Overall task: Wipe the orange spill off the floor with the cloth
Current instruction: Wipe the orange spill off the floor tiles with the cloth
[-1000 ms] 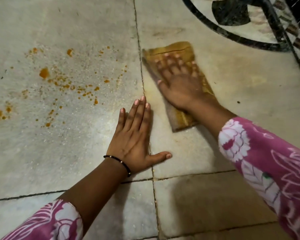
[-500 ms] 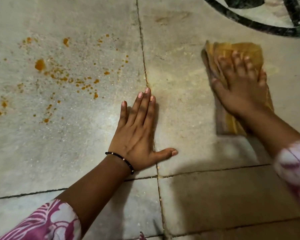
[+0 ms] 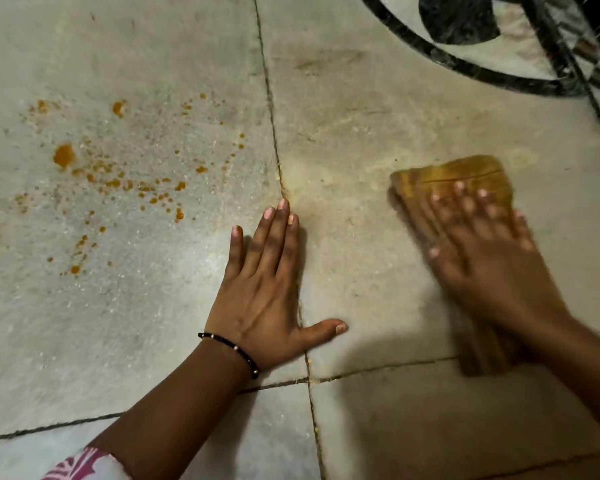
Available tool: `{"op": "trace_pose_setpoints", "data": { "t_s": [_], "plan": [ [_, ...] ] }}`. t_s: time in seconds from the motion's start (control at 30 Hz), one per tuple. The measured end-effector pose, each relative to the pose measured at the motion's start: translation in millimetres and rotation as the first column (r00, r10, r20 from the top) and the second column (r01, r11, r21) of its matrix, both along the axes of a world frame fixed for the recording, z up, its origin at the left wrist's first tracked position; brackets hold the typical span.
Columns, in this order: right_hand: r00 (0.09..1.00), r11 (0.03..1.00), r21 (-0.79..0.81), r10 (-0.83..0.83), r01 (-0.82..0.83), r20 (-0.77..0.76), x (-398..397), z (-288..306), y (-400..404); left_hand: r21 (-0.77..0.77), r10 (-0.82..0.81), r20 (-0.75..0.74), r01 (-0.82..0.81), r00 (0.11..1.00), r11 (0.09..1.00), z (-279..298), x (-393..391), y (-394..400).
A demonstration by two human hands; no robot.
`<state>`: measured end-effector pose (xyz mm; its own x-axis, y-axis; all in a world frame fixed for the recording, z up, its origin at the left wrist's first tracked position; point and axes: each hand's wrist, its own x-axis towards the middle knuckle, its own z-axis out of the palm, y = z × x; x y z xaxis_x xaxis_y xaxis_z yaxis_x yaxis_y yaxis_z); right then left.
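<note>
The orange spill (image 3: 111, 181) lies scattered as drops and specks over the pale floor tile at the left. A folded yellow-brown cloth (image 3: 451, 181), stained orange, lies on the tile at the right. My right hand (image 3: 482, 251) presses flat on top of it with fingers spread, and it looks blurred. Part of the cloth is hidden under that hand and wrist. My left hand (image 3: 260, 292) rests flat on the floor between the spill and the cloth, fingers together, thumb out, holding nothing. A black bead bracelet sits on its wrist.
Dark grout lines (image 3: 274, 133) divide the marble floor into large tiles. A black curved inlay pattern (image 3: 465, 64) runs across the top right corner. A faint yellowish smear (image 3: 312, 174) marks the tile beside the grout line, above my left fingertips.
My right hand has swept the cloth from beside the grout line to the right and then nearer to me. My left hand has stayed planted on the floor.
</note>
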<state>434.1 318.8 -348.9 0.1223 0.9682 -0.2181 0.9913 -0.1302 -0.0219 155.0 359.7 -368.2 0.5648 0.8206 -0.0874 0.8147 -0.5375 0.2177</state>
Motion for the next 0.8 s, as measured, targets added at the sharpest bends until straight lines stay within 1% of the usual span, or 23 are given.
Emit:
{"op": "trace_pose_setpoints", "data": {
  "t_s": [0.07,0.13,0.17,0.2,0.23,0.27,0.33,0.37,0.4,0.43,0.47,0.53,0.6,0.7,0.77,0.8],
  "plan": [
    [0.983,0.982,0.052,-0.180,0.179,0.019,19.0,-3.5,35.3,-0.006,-0.002,0.002,0.002,1.000,1.000,0.3,0.0,0.6],
    [0.944,0.941,0.078,-0.330,0.331,-0.020,19.2,-9.2,87.8,-0.002,-0.003,-0.001,0.003,1.000,1.000,0.5,1.0,0.6],
    [0.927,0.924,0.073,-0.372,0.375,-0.048,11.5,-11.7,113.8,-0.003,-0.003,-0.006,0.003,1.000,1.000,0.5,0.8,0.7],
    [0.928,0.926,0.070,-0.367,0.371,-0.065,-1.8,-12.2,134.1,-0.002,-0.003,-0.011,0.003,1.000,1.000,1.4,1.2,0.3],
    [0.948,0.946,0.073,-0.311,0.315,-0.063,-20.1,-14.8,147.9,-0.002,-0.001,-0.016,0.001,1.000,1.000,1.3,1.1,0.4],
    [0.976,0.973,0.078,-0.212,0.216,-0.054,-41.8,-16.8,153.9,-0.001,0.000,-0.021,0.000,1.000,1.000,1.3,0.7,0.5],
    [0.997,0.994,0.091,0.060,-0.056,-0.038,-81.5,-16.7,135.9,0.007,-0.003,-0.021,0.004,1.000,1.000,1.9,1.8,0.0],
    [0.981,0.976,0.108,0.191,-0.186,-0.035,-95.2,-16.1,116.1,0.011,-0.001,-0.018,0.001,1.000,1.000,1.9,1.0,0.2],
    [0.958,0.954,0.115,0.284,-0.278,-0.032,-99.9,-13.9,90.4,0.012,-0.001,-0.010,0.002,1.000,1.000,1.7,1.4,0.1],
    [0.942,0.938,0.112,0.334,-0.329,-0.034,-96.6,-12.4,63.2,0.011,-0.001,-0.001,0.001,1.000,1.000,1.6,1.4,-0.1],
    [0.937,0.934,0.102,0.347,-0.342,-0.037,-87.8,-11.3,38.1,0.012,0.001,0.006,-0.001,1.000,1.000,0.5,0.5,0.2],
    [0.959,0.957,0.068,0.282,-0.280,-0.015,-55.1,-10.4,3.4,0.012,0.005,0.014,-0.005,1.000,1.000,-2.4,-0.7,0.7],
    [0.992,0.990,0.060,0.128,-0.128,0.000,-22.3,-6.8,2.7,0.001,0.005,0.007,-0.005,1.000,1.000,-2.3,-1.2,1.8],
    [0.996,0.992,0.090,-0.092,0.091,0.000,-6.5,-9.8,49.5,-0.004,0.000,-0.012,0.000,1.000,1.000,-0.2,-1.2,2.2],
    [0.970,0.967,0.078,-0.239,0.241,-0.034,-13.8,-12.6,90.0,-0.008,0.002,-0.038,-0.002,0.999,1.000,-0.7,-1.4,2.5],
    [0.958,0.957,0.064,-0.281,0.284,-0.054,-21.6,-10.4,105.5,-0.003,0.007,-0.048,-0.007,0.999,1.000,0.3,-1.6,1.7]
  ]
}}
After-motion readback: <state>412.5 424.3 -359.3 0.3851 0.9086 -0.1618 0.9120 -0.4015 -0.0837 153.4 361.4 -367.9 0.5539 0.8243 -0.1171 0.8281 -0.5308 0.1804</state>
